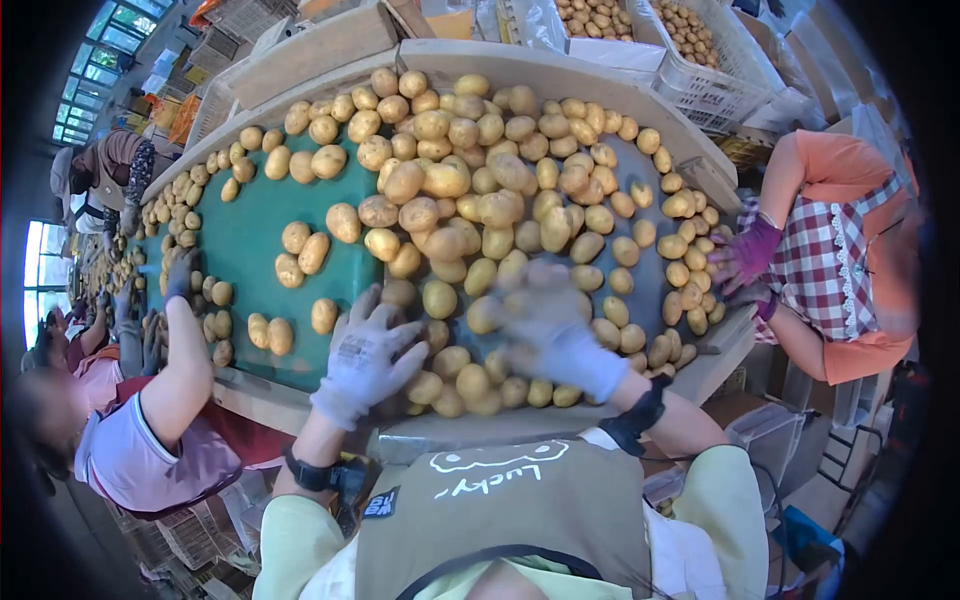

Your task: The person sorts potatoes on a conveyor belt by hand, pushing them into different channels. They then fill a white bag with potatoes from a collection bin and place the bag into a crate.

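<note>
My left hand, in a pale grey glove, lies over the near side of the sorting table with its fingers spread beside several potatoes. Nothing shows in its grasp. To the right, my right hand, in the same kind of glove, is smeared by motion above the potatoes, and its fingers are too blurred to read. A large heap of potatoes covers the middle of the table. The green belt carries a few scattered potatoes on the left.
A wooden rim borders the table. Across on the right, a co-worker's purple gloves touch potatoes. Another co-worker's gloved hand is at the left edge. Crates of potatoes stand behind the far rim.
</note>
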The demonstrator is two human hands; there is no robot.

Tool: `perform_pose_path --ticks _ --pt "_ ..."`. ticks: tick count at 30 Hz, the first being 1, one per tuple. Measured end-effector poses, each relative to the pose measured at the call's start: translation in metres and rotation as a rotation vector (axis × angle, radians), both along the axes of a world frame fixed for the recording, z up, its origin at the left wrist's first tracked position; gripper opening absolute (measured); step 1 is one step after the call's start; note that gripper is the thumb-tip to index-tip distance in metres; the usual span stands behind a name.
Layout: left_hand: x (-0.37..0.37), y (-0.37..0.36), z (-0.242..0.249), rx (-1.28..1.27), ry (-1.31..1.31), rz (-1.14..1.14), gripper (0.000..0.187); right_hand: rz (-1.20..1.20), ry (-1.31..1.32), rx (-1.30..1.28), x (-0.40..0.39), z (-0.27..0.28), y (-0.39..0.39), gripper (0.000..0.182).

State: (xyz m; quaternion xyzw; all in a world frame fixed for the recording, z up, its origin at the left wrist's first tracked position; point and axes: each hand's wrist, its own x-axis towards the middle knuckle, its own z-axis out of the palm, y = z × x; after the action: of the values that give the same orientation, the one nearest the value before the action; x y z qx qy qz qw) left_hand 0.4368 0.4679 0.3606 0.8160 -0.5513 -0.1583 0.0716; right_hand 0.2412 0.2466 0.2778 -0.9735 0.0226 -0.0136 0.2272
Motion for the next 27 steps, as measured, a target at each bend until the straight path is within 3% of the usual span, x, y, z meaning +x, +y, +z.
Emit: perform_pose_path --ticks 1,2,4,5,6,7,8,10,12,15,16,17,18,19,20,22,25,27 --pt "-0.003 -0.007 0.001 0.053 -0.043 0.001 0.032 0.186 -0.371 -0.06 0.005 -0.01 0.024 0.055" --pt "-0.003 -0.007 0.0 0.062 -0.033 -0.008 0.032 0.175 -0.362 -0.052 0.004 -0.016 0.02 0.055" --pt "0.005 -0.005 0.0 -0.04 -0.065 -0.103 0.033 -0.048 -0.025 -0.06 0.016 -0.016 -0.016 0.051" --pt "0.01 0.001 0.0 -0.031 0.02 -0.066 0.034 -0.186 -0.122 -0.048 0.009 -0.03 -0.045 0.051" --pt "0.014 0.009 -0.002 -0.027 0.027 -0.076 0.034 -0.273 0.06 -0.238 -0.003 -0.025 -0.069 0.053" --pt "0.017 0.016 -0.003 -0.041 0.049 -0.045 0.034 -0.386 -0.139 -0.325 -0.027 -0.047 -0.087 0.051" --pt "0.017 0.019 -0.005 -0.062 0.068 -0.01 0.034 -0.464 0.027 -0.292 -0.046 -0.044 -0.094 0.057" --pt "0.005 0.01 -0.004 -0.036 0.076 0.001 0.033 -0.498 0.148 0.041 -0.052 -0.006 -0.074 0.066" --pt "-0.005 -0.004 -0.004 -0.029 -0.024 -0.02 0.033 0.061 0.015 -0.014 -0.054 0.023 -0.023 0.076" --pt "-0.003 -0.007 -0.001 -0.006 0.042 -0.044 0.033 0.158 -0.035 0.062 -0.055 -0.035 0.0 0.073" --pt "-0.001 -0.005 -0.001 -0.012 0.089 -0.048 0.033 0.091 -0.102 0.034 -0.05 -0.034 -0.018 0.069" --pt "-0.001 0.003 0.001 -0.037 0.069 -0.041 0.031 -0.061 0.175 0.087 -0.042 -0.033 -0.034 0.061" --pt "-0.002 0.009 0.003 -0.035 0.066 -0.042 0.031 -0.252 0.236 -0.01 -0.049 -0.022 -0.052 0.054" --pt "-0.003 0.013 0.004 -0.049 0.079 0.006 0.03 -0.263 -0.098 -0.283 -0.068 -0.045 -0.077 0.057" --pt "-0.005 0.012 0.004 -0.067 0.091 0.054 0.029 -0.387 -0.033 -0.307 -0.08 -0.046 -0.09 0.062" --pt "-0.005 0.01 0.0 -0.089 0.059 0.043 0.027 -0.444 0.063 -0.29 -0.108 -0.045 -0.108 0.072" --pt "-0.007 0.004 0.002 -0.058 0.07 0.069 0.027 -0.689 0.236 -0.017 -0.138 -0.039 -0.104 0.083" --pt "-0.009 -0.001 0.005 -0.027 0.017 0.039 0.027 -0.595 0.294 -0.02 -0.153 -0.031 -0.07 0.084"
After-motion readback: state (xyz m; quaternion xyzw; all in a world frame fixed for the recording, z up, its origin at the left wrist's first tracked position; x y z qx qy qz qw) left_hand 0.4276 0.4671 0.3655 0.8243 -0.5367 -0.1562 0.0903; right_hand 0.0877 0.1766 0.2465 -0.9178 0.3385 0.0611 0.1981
